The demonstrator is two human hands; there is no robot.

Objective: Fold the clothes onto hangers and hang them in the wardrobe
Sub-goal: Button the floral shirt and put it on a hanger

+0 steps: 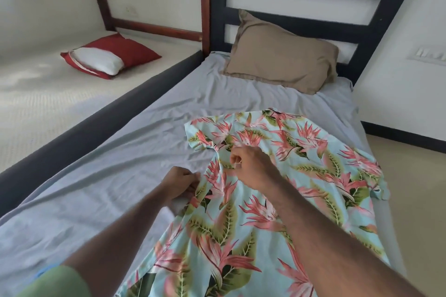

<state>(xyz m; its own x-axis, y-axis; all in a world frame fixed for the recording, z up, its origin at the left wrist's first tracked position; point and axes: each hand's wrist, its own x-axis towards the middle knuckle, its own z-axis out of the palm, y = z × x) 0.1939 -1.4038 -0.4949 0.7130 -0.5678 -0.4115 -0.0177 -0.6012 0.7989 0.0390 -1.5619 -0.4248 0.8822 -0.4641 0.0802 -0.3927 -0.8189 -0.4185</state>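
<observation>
Pinching the floral shirt (pixel 265 200) at its left edge, your left hand (pixel 182 182) and right hand (pixel 251 166) both grip fabric; it lies on the grey bed (pixel 120 176), lower right of frame.

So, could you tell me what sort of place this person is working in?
Most likely a bedroom. Two single beds stand side by side with headboards against the wall, the grey-sheeted bed with a tan pillow, the other with a red pillow. Both hands grip a floral shirt spread on the grey sheet.
</observation>
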